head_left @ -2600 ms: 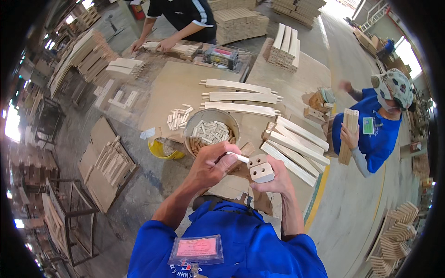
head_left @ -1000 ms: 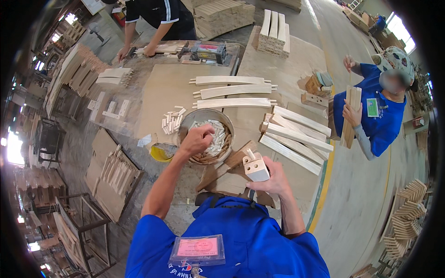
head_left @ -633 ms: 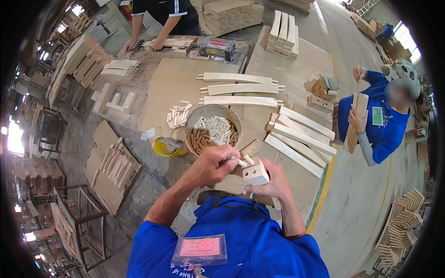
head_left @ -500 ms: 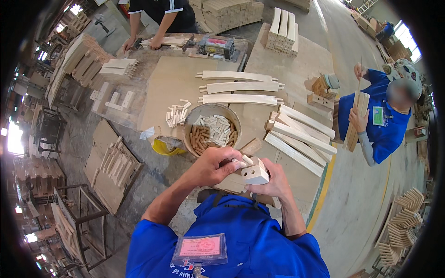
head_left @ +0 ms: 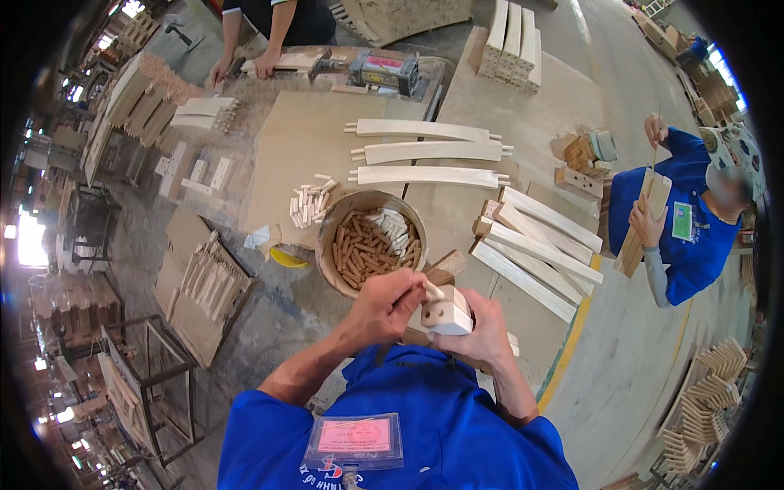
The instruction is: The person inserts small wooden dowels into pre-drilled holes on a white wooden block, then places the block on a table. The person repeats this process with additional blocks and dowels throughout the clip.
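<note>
My left hand (head_left: 384, 306) is closed, its thumb and fingertips pinching a pale wooden dowel (head_left: 434, 291) at the holed end of a wooden piece. That wooden piece (head_left: 451, 317) is pale and block-ended, with round holes facing me. Around its right side wraps my right hand (head_left: 483, 328), gripping it. Whether the dowel sits in a hole, I cannot tell. Just beyond my left hand stands a round bucket (head_left: 324, 255) filled with brown dowels (head_left: 363, 257) and white dowels (head_left: 398, 229).
Three curved slats (head_left: 433, 153) with dowelled ends lie across the table (head_left: 286, 139). Loose dowels (head_left: 309, 204) are left of the bucket; wooden bars (head_left: 539, 245) lie to the right. One co-worker (head_left: 678, 204) holds wooden pieces at right; another person's hands (head_left: 265, 61) work at the far left.
My left hand has shifted right, closing its fingertips on the dowel by the wooden piece. The view has moved slightly, and more brown dowels show in the bucket.
</note>
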Demonstrator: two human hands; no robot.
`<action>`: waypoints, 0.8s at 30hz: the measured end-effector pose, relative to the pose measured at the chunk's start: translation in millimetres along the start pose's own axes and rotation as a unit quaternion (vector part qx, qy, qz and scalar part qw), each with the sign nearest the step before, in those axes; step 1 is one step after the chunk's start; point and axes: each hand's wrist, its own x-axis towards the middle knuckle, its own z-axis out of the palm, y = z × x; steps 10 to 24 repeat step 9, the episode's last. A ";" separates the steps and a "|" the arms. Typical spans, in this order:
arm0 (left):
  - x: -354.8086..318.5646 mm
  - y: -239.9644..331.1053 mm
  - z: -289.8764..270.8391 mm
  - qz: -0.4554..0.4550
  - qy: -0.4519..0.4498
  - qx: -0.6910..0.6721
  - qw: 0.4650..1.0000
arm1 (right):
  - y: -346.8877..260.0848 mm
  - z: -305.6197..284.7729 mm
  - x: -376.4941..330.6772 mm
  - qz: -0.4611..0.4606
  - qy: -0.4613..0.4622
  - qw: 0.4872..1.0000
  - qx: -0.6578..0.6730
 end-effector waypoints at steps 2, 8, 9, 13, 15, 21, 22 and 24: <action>7.4 -7.7 -2.5 -0.024 -0.016 0.013 1.000 | 5.0 2.4 1.5 -0.006 0.022 0.999 -0.029; 63.3 -75.7 -45.6 -0.159 -0.101 -0.216 0.958 | 8.5 -16.5 21.0 0.008 0.010 0.999 0.053; 79.9 -97.8 -54.6 -0.113 -0.097 -0.010 0.989 | 19.6 -17.8 24.0 0.003 0.019 0.994 0.104; 79.9 -97.8 -54.6 -0.113 -0.097 -0.010 0.989 | 19.6 -17.8 24.0 0.003 0.019 0.994 0.104; 79.9 -97.8 -54.6 -0.113 -0.097 -0.010 0.989 | 19.6 -17.8 24.0 0.003 0.019 0.994 0.104; 79.9 -97.8 -54.6 -0.113 -0.097 -0.010 0.989 | 19.6 -17.8 24.0 0.003 0.019 0.994 0.104; 79.9 -97.8 -54.6 -0.113 -0.097 -0.010 0.989 | 19.6 -17.8 24.0 0.003 0.019 0.994 0.104; 79.9 -97.8 -54.6 -0.113 -0.097 -0.010 0.989 | 19.6 -17.8 24.0 0.003 0.019 0.994 0.104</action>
